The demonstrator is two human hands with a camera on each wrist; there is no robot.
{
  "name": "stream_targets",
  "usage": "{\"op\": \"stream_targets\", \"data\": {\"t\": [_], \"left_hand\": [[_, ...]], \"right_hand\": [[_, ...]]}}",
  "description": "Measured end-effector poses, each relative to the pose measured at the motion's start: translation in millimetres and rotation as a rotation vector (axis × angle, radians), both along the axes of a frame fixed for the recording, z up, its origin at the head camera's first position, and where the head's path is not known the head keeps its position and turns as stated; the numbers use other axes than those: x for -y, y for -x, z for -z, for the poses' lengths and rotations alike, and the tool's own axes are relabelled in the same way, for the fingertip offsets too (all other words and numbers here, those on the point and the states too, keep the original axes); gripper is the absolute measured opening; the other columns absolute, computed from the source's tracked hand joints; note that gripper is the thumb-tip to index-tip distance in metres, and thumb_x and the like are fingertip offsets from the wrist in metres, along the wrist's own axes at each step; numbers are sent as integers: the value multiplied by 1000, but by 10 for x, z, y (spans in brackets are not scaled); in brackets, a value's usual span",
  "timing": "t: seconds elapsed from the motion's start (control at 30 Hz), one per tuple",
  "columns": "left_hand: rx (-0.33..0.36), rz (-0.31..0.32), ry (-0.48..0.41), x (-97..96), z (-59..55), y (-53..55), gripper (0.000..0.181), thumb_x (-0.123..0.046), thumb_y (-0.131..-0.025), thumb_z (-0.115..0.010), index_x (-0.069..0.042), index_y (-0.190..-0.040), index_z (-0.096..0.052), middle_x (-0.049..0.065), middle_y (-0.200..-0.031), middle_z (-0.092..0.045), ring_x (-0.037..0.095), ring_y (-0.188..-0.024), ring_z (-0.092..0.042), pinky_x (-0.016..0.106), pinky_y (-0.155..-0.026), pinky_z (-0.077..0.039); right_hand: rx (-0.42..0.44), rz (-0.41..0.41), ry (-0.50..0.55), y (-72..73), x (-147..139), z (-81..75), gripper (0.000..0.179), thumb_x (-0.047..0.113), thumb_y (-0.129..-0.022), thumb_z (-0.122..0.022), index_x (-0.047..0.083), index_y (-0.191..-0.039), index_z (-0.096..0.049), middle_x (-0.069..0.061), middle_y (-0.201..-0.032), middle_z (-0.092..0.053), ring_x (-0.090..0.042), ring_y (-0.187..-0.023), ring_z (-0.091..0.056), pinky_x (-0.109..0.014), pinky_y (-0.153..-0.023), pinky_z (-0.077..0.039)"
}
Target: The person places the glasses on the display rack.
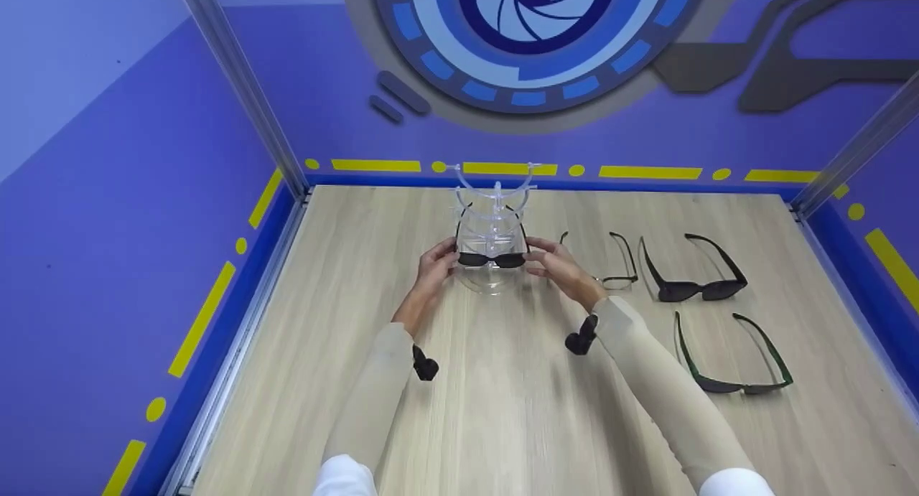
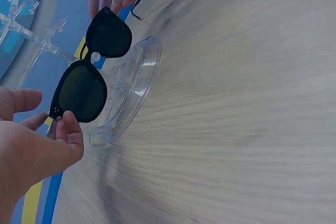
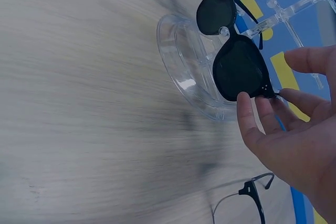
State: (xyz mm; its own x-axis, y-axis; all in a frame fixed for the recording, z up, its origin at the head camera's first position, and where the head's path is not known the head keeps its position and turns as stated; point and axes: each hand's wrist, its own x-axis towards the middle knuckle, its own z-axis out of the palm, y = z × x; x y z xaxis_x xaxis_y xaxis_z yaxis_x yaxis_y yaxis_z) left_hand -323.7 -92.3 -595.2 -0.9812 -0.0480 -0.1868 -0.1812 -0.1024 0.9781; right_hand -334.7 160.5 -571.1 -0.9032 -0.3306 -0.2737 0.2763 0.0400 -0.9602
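Observation:
A pair of black sunglasses sits across the lowest visible tier of a clear plastic eyewear stand, with the lenses facing me. My left hand pinches one outer corner of the frame by its hinge. At the opposite corner, my right hand holds the frame, its fingertips at the lens edge and hinge. In the right wrist view, the sunglasses' nose bridge lies against the stand's clear nose peg. The stand's rounded base rests on the table under the sunglasses.
Right of the stand on the wooden table lie thin-rimmed glasses, partly behind my right hand. Beyond them are black sunglasses and, closer to me, green-armed dark sunglasses. A blue-purple wall panel rises behind the stand.

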Motion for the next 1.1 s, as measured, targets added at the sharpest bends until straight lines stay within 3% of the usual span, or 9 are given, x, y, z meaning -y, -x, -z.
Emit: {"op": "stream_targets", "data": {"t": [0.23,0.53,0.73,1.0,1.1], "left_hand": [[4,-4,-9,2,-4,-43,45,-2,-99,-52,3,-144,-53,22,-143,-57,10,-99,-56,43,-97,-48],[9,-31,-12,-9,21,-75,47,0,-98,-53,4,-145,-51,25,-141,-56,10,-95,-55,43,-97,-48],[35,-80,13,101,24,-150,43,-2,-98,-54,4,-141,-54,18,-132,-59,11,-99,-56,35,-91,-51],[54,-9,-4,197,0,-312,30,-3,-99,-56,5,-127,-62,14,-115,-69,12,-91,-60,37,-87,-51],[62,24,19,172,-5,-367,29,-3,-99,-56,6,-125,-63,15,-114,-70,12,-89,-61,36,-85,-52]], "right_hand": [[0,-3,4,-15,-18,-3,61,2,-102,-47,-8,-157,-24,-29,-163,-28,-42,-149,-33,-52,-123,-31],[-6,-5,-6,-65,-48,-17,60,2,-102,-46,-10,-157,-23,-28,-163,-27,-42,-150,-32,-51,-123,-32],[-8,-13,-42,-149,-238,-62,59,3,-103,-44,-8,-157,-22,-27,-166,-21,-43,-152,-29,-51,-123,-32],[11,-53,-52,-268,-587,-151,55,9,-108,-44,-5,-157,-26,-29,-160,-34,-36,-142,-45,-52,-122,-34],[3,-79,-64,-313,-692,-158,53,10,-108,-45,-5,-156,-31,-24,-154,-46,-28,-133,-55,-53,-121,-35]]}}
